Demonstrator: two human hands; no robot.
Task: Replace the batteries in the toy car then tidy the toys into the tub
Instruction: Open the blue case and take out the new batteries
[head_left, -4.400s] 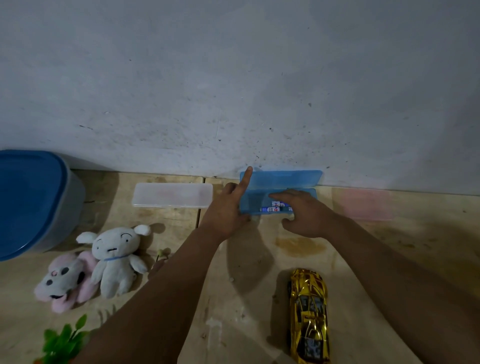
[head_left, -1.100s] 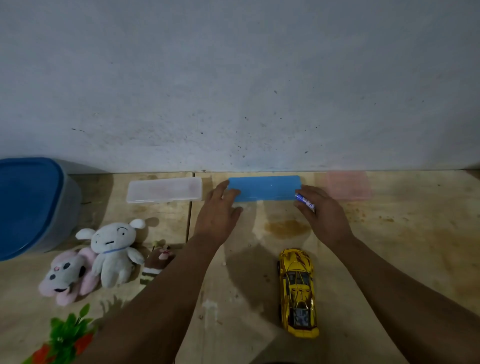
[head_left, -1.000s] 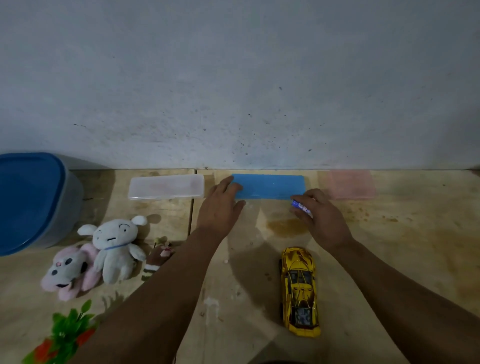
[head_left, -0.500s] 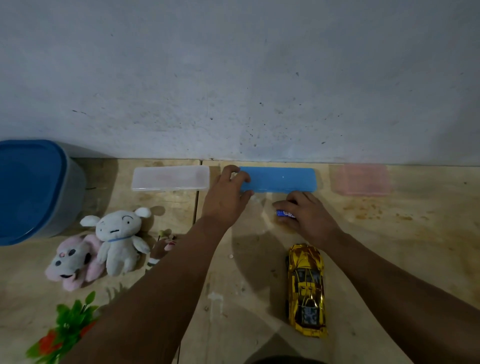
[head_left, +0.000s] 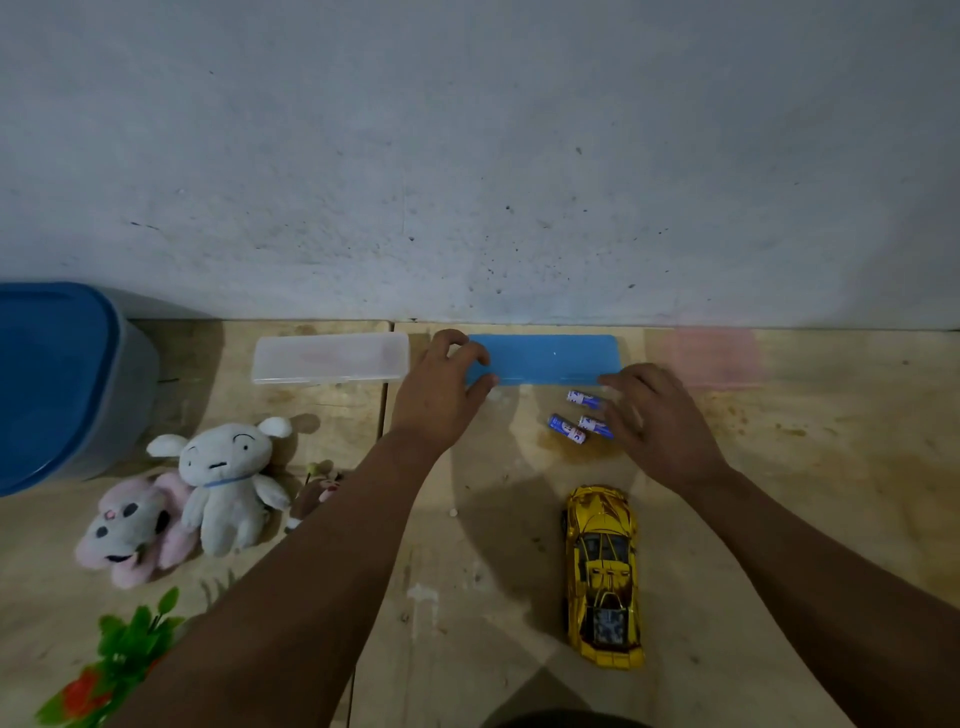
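Resting against the left end of a closed blue case (head_left: 550, 358), the left hand (head_left: 441, 395) has its thumb and fingers curled loosely around that end, touching it without lifting it. The case lies flat along the foot of the wall (head_left: 467, 156), on a pale wooden table (head_left: 805, 467).

The right hand (head_left: 660, 421) hovers palm down just right of three small blue batteries (head_left: 576, 421), its fingers spread apart and holding nothing; the fingertips reach the near right corner of the case. The batteries lie loose on the table between the case and a gold toy car (head_left: 602, 577). The car stands on its wheels nearer the person, below the right hand, lengthwise toward the wall.

A clear case (head_left: 330, 358) lies left of the blue one, also along the wall, and a faint pink case (head_left: 714, 358) lies to its right. At the far left stands a tub (head_left: 124, 395) with a blue lid (head_left: 47, 379) on it. Below it a white plush toy (head_left: 228, 483) leans beside a pink plush toy (head_left: 130, 530), touching it. A smaller brown toy (head_left: 317, 491) is partly hidden behind the left forearm. A green plastic plant (head_left: 124, 660) with a red bit lies at the lower left corner.
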